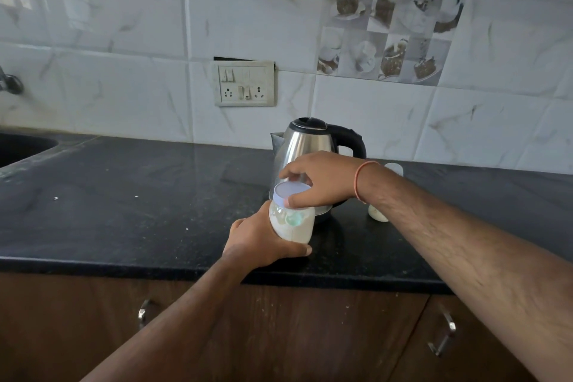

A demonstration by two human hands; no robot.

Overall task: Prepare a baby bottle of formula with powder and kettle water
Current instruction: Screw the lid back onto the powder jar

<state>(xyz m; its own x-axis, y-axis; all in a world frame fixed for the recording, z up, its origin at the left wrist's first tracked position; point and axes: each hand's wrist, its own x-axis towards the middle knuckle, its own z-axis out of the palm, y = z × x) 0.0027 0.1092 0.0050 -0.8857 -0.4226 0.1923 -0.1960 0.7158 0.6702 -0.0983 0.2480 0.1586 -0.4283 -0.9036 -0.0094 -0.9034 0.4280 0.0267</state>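
Milky bottle (291, 223) near counter (124, 195) edge, both hands gripping.

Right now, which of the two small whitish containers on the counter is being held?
The milky baby bottle with the pale lilac cap, gripped by both hands before the kettle; the other white container stands untouched behind the right forearm.

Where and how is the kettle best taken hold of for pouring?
Grip the black handle of the kettle from the right: it loops off the steel body's right side, clear above the right hand, and the spout faces left. The right hand would have to let go of the bottle top first.
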